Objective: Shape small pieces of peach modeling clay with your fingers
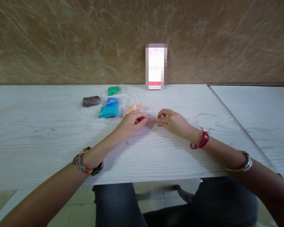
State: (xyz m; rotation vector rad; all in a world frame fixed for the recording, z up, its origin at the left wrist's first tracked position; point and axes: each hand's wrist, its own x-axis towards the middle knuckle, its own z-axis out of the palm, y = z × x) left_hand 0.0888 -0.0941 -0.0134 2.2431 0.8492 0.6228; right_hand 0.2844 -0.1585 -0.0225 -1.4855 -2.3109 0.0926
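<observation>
My left hand (132,123) rests on the white table (38,135), fingers closed round a small clear packet (140,119) with something red in it. My right hand (170,121) lies just to its right, fingers pinched on the packet's clear end at the middle. An orange clay packet (133,108) lies just behind my left hand. Farther left lie a teal packet (108,111), a blue packet (112,101), a green packet (113,90) and a brown lump (91,101).
A blurred white-and-pink box (156,66) stands against the brown marbled wall at the back. A second white tabletop (257,110) adjoins on the right. My knees and the floor show below the table's front edge.
</observation>
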